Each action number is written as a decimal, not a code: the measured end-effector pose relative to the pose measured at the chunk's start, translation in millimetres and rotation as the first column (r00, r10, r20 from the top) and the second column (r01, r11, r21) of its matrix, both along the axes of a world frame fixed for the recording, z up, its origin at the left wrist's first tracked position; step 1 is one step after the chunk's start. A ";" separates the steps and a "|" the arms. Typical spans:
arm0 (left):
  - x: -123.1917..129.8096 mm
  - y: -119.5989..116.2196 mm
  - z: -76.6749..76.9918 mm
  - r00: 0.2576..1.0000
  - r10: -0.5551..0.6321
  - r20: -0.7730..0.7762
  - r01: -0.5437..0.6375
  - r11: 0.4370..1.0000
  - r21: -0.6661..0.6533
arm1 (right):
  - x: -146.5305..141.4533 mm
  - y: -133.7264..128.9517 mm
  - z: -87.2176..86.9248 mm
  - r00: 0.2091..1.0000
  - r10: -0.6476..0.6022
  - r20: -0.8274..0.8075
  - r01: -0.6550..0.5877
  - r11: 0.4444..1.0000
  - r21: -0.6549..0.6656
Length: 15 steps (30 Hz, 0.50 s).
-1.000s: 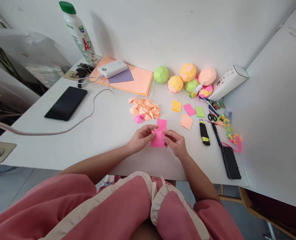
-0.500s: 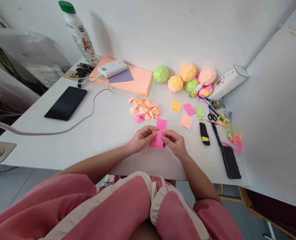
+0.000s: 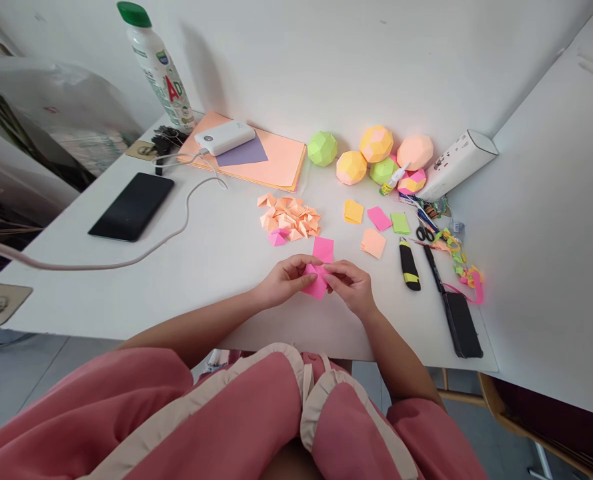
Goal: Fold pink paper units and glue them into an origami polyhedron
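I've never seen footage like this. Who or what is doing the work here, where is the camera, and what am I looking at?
There is no machine here: two bare hands do the work, seen by one camera worn on the person's head, looking forward and down. The left hand and the right hand hold a pink paper square between them. On the white table, another pink sheet lies just beyond the fingers, with a pile of folded peach paper pieces behind it. Toward the wall sit faceted paper balls. On the right are scissors and a black-and-yellow utility knife; on the left, a green-capped bottle.
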<state>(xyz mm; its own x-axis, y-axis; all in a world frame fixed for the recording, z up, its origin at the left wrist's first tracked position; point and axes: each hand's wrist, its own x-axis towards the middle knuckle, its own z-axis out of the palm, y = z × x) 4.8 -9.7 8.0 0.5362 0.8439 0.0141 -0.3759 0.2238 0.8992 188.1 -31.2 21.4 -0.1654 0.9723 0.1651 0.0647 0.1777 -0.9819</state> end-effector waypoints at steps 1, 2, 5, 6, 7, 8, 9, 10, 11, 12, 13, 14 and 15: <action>-0.2 0.2 0.1 1.000 -0.009 0.011 0.009 1.000 -0.001 | 0.4 0.1 -0.2 1.000 0.006 -0.004 -0.006 1.000 0.001; -0.3 0.4 0.1 1.000 -0.020 0.018 0.020 1.000 0.000 | 0.8 0.2 -0.5 1.000 0.015 -0.009 -0.015 1.000 0.000; -0.3 0.7 -0.1 0.998 -0.057 0.030 0.057 0.998 0.011 | 1.5 0.4 -1.7 0.998 0.058 -0.022 -0.059 0.998 -0.024; -0.3 0.7 -0.2 0.997 -0.067 0.033 0.066 0.998 0.017 | 1.6 0.3 -1.8 0.997 0.070 -0.024 -0.070 0.997 -0.029; -0.3 0.7 -0.3 0.997 -0.072 0.035 0.071 0.997 0.021 | 1.5 0.3 -1.8 0.997 0.074 -0.021 -0.075 0.997 -0.028; -0.4 0.7 -0.5 0.997 -0.073 0.034 0.072 0.997 0.021 | 1.4 0.1 -1.6 0.997 0.070 -0.013 -0.070 0.997 -0.022; -0.4 0.7 -0.7 0.997 -0.071 0.032 0.071 0.997 0.019 | 1.2 0.0 -1.2 0.998 0.059 0.000 -0.059 0.998 -0.011; -0.5 0.8 -1.1 0.997 -0.067 0.026 0.066 0.998 0.014 | 1.0 -0.2 -0.6 0.999 0.046 0.017 -0.046 0.999 0.004; -0.6 0.8 -1.5 0.998 -0.060 0.021 0.060 0.998 0.007 | 0.7 -0.4 0.0 0.999 0.032 0.039 -0.033 0.999 0.022; -0.6 0.9 -1.9 0.999 -0.052 0.015 0.052 0.999 0.000 | 0.4 -0.5 0.6 0.998 0.018 0.064 -0.021 0.999 0.042; -0.5 1.0 -2.4 0.999 -0.048 0.011 0.048 0.999 -0.007 | 0.0 -0.5 1.2 0.996 0.006 0.088 -0.011 0.998 0.065; -0.5 1.1 -2.7 0.999 -0.045 0.009 0.045 0.999 -0.013 | -0.3 -0.5 1.6 0.994 -0.006 0.111 -0.003 0.996 0.087; -0.4 1.2 -3.0 0.999 -0.042 0.006 0.042 0.999 -0.018 | -0.7 -0.5 1.9 0.991 -0.016 0.131 0.003 0.995 0.102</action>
<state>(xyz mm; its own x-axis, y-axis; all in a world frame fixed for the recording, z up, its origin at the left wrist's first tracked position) 4.4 -8.5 5.0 0.5712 0.8208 0.0027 -0.3713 0.2554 0.8927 187.5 -31.7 23.2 -0.1833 0.9533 0.2401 0.1945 0.2746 -0.9417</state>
